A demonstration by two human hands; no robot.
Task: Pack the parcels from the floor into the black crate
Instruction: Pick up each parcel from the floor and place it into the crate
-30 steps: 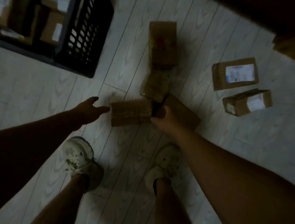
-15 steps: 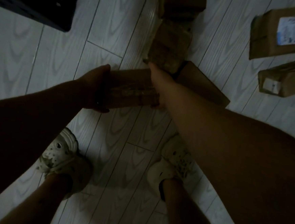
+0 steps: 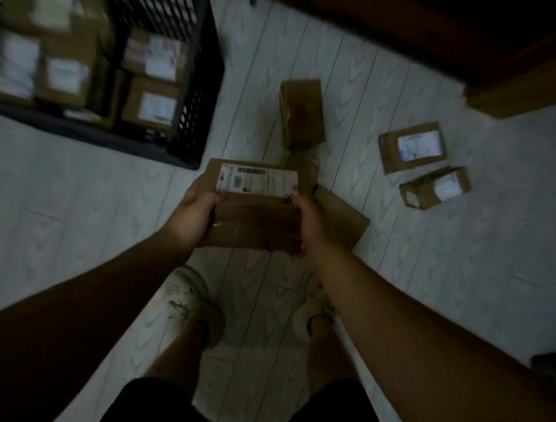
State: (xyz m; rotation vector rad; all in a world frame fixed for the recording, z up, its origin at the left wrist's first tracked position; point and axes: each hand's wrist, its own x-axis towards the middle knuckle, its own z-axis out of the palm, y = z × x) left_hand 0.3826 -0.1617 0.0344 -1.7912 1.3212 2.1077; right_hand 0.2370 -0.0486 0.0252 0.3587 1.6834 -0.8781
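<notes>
I clamp the labelled parcel [image 3: 253, 205] between my left hand [image 3: 192, 214] and right hand [image 3: 308, 225], fingers wrapped round its short ends, label up so it rides level. The black crate [image 3: 197, 81], already part-filled, lies beyond my left fingers; four more parcels lie beyond my right.

Beneath you runs a pale floor [image 3: 70, 211] of long planks with a faint wood grain, the seams running away from you and slightly to the right. Your two light-coloured shoes stand on it: the left shoe [image 3: 185, 295] shows dark scuffs and small holes on its upper, and the right shoe [image 3: 308, 316] sits partly hidden. Black shorts [image 3: 161, 408] cover your thighs at the bottom edge. Along the top right you see dark brown wooden furniture [image 3: 433, 40], its lower edge lying just above the planks, with a lighter wooden corner [image 3: 525, 93] jutting toward you. A dark, unclear object [image 3: 553, 369] sits at the far right edge.
</notes>
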